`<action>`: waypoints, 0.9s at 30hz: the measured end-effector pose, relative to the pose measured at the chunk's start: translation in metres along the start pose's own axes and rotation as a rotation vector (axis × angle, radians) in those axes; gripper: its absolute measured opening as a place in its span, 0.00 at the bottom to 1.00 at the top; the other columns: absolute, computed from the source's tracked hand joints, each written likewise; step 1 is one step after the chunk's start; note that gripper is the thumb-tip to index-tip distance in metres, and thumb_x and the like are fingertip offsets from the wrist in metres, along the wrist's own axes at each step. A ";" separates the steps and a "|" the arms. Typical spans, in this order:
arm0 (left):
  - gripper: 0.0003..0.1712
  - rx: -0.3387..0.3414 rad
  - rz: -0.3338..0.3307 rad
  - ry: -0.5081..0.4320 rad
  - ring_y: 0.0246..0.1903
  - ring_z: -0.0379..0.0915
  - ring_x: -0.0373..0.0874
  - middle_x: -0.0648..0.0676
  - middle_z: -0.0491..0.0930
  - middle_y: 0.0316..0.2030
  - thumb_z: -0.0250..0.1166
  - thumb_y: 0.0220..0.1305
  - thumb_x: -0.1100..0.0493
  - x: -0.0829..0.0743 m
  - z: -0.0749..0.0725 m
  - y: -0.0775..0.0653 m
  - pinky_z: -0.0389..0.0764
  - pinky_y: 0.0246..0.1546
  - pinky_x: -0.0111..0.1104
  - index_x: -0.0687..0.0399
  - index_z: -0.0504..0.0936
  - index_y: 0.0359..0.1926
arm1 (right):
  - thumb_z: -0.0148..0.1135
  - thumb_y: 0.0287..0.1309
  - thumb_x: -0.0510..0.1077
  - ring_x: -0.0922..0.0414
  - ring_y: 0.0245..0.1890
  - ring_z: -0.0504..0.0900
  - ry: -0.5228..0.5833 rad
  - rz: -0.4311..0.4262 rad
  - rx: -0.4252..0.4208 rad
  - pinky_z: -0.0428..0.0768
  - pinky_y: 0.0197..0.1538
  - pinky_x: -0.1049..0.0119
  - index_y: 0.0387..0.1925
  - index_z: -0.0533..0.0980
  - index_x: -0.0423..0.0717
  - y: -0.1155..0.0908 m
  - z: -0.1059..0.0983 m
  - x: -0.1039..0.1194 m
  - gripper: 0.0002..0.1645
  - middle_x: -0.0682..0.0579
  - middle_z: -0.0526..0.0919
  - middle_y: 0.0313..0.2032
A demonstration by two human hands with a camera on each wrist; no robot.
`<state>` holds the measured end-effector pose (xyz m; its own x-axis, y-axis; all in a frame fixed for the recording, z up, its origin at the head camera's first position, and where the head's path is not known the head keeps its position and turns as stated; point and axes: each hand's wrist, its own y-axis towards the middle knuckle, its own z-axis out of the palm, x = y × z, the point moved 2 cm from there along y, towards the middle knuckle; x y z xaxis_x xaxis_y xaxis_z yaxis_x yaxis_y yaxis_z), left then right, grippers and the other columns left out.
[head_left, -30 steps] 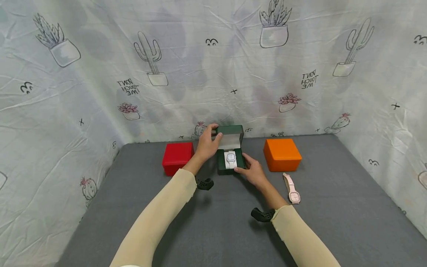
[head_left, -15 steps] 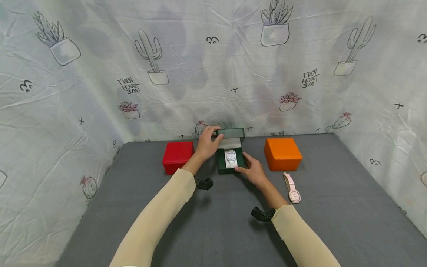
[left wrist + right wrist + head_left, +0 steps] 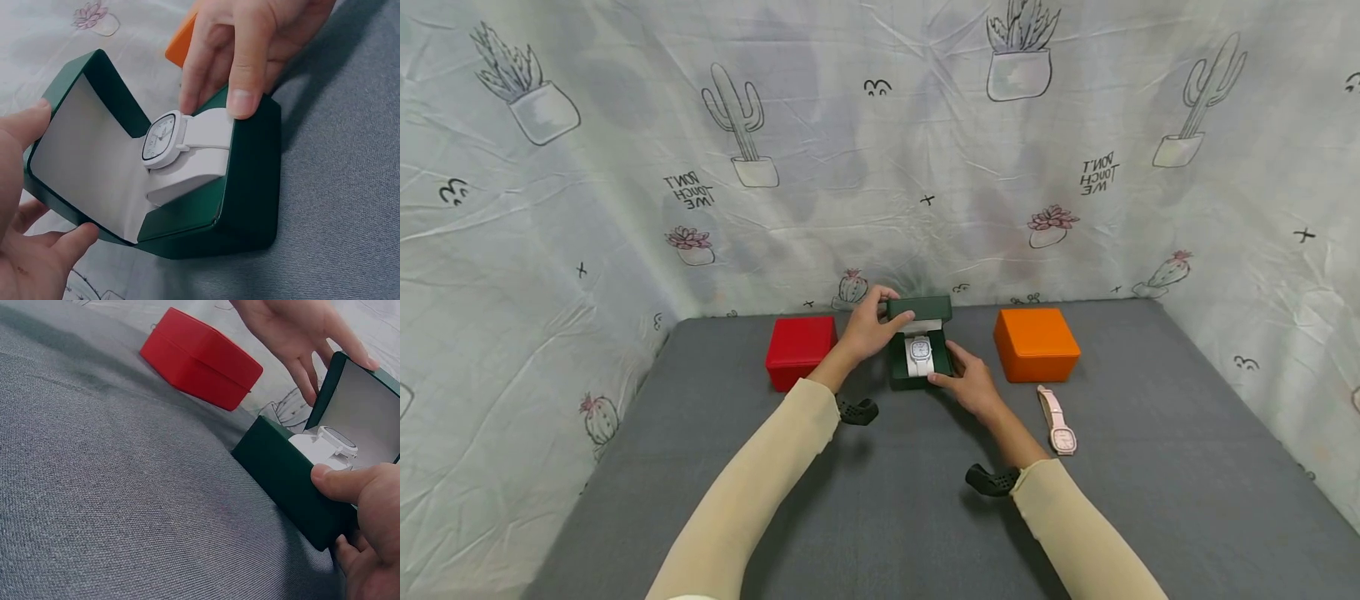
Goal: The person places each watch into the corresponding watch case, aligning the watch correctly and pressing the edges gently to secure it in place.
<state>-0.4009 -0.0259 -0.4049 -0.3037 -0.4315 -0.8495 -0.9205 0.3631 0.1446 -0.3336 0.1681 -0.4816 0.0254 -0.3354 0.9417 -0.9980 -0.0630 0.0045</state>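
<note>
White cloth (image 3: 820, 108) printed with potted cacti fills the upper part of the head view, behind a grey table (image 3: 895, 533). On this table we list the following. One green box (image 3: 898, 383), near the middle of the frame, its lid (image 3: 931, 307) raised and tilted. One white watch (image 3: 921, 351), inside the box, strapped around a white cushion (image 3: 200, 178), dial showing. One left hand (image 3: 865, 331), thumb and fingers clamped on the lid. One right hand (image 3: 972, 386), gripping the box at its lower right, thumb on the front rim; we find the two hands apart. One red box (image 3: 801, 346), closed, left of the green box. One orange box (image 3: 1037, 346), closed, right of centre. One pink watch (image 3: 1056, 421), lying just below the orange box in the frame. We also enter two cream sleeves (image 3: 760, 483).
</note>
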 end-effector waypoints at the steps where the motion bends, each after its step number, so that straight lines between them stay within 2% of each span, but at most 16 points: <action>1: 0.26 0.003 -0.001 0.007 0.66 0.65 0.54 0.56 0.66 0.62 0.63 0.64 0.45 0.000 0.000 0.000 0.71 0.64 0.48 0.48 0.65 0.56 | 0.67 0.58 0.40 0.44 0.71 0.62 0.004 -0.003 0.002 0.70 0.66 0.50 0.74 0.51 0.39 0.000 0.000 0.000 0.49 0.37 0.59 0.71; 6: 0.28 0.015 -0.017 0.026 0.64 0.65 0.54 0.56 0.67 0.61 0.65 0.62 0.44 0.001 0.001 0.001 0.72 0.61 0.50 0.49 0.65 0.55 | 0.67 0.57 0.40 0.44 0.70 0.62 0.011 -0.016 0.006 0.70 0.66 0.50 0.74 0.52 0.39 0.001 0.001 0.000 0.49 0.36 0.59 0.71; 12: 0.28 0.043 -0.046 0.004 0.63 0.66 0.53 0.55 0.69 0.58 0.65 0.61 0.43 0.002 0.003 -0.001 0.73 0.58 0.49 0.47 0.64 0.54 | 0.67 0.57 0.38 0.44 0.70 0.64 0.014 -0.024 -0.006 0.70 0.65 0.50 0.73 0.52 0.38 0.001 0.002 0.001 0.48 0.36 0.60 0.71; 15: 0.29 0.056 -0.011 0.025 0.64 0.65 0.51 0.54 0.69 0.61 0.64 0.63 0.44 0.002 0.003 -0.001 0.71 0.63 0.47 0.46 0.65 0.59 | 0.67 0.57 0.38 0.44 0.70 0.64 0.019 -0.021 -0.010 0.70 0.66 0.50 0.73 0.53 0.38 0.001 0.002 0.001 0.48 0.37 0.60 0.71; 19: 0.31 0.068 0.039 0.100 0.63 0.65 0.50 0.54 0.68 0.62 0.63 0.64 0.44 0.003 0.003 0.001 0.67 0.67 0.46 0.47 0.69 0.65 | 0.68 0.56 0.38 0.44 0.70 0.64 0.015 -0.019 -0.009 0.71 0.66 0.51 0.73 0.53 0.38 0.001 0.002 0.000 0.48 0.37 0.61 0.71; 27: 0.25 0.058 0.108 0.173 0.50 0.71 0.50 0.57 0.74 0.52 0.68 0.61 0.47 0.002 0.004 -0.001 0.76 0.56 0.45 0.47 0.78 0.58 | 0.68 0.57 0.40 0.44 0.70 0.63 -0.012 -0.018 -0.017 0.70 0.66 0.51 0.73 0.53 0.39 0.001 0.000 0.000 0.48 0.37 0.61 0.70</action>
<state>-0.3993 -0.0238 -0.4090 -0.4421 -0.5211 -0.7301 -0.8660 0.4601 0.1960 -0.3343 0.1680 -0.4818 0.0438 -0.3453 0.9375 -0.9982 -0.0528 0.0272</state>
